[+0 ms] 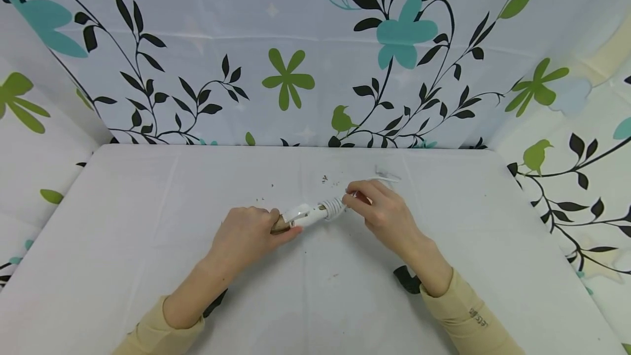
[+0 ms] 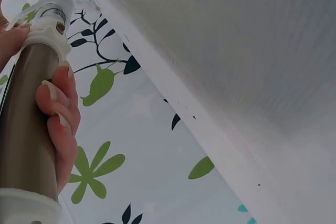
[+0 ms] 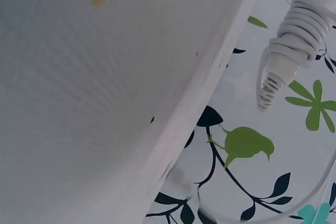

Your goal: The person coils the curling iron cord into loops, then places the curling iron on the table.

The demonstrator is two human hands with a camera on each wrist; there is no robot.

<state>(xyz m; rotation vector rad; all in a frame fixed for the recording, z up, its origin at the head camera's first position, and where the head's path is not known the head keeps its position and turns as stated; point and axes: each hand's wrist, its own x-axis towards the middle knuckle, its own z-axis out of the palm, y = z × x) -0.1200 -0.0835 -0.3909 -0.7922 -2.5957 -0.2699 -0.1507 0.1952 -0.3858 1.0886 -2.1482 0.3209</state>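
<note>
A curling iron lies slantwise between my hands, with a brown barrel (image 2: 29, 124) and a white handle (image 1: 311, 216). My left hand (image 1: 246, 232) grips the barrel close to the handle; in the left wrist view its fingers (image 2: 65, 124) curl around it. White cord (image 3: 299, 32) is wound in several turns around the handle, below which a ribbed cord sleeve (image 3: 269, 92) sticks out. At that end my right hand (image 1: 382, 207) pinches the cord between thumb and fingertips. A loose stretch of cord (image 1: 386, 179) shows beyond this hand, which is itself out of the right wrist view.
The white-covered table (image 1: 148, 196) carries small dark crumbs (image 1: 324, 179) beyond the curling iron. Patterned cloth (image 1: 222, 26) with leaves, birds and flowers hangs along the back and both sides. Dark straps (image 1: 407, 279) show at the wrists.
</note>
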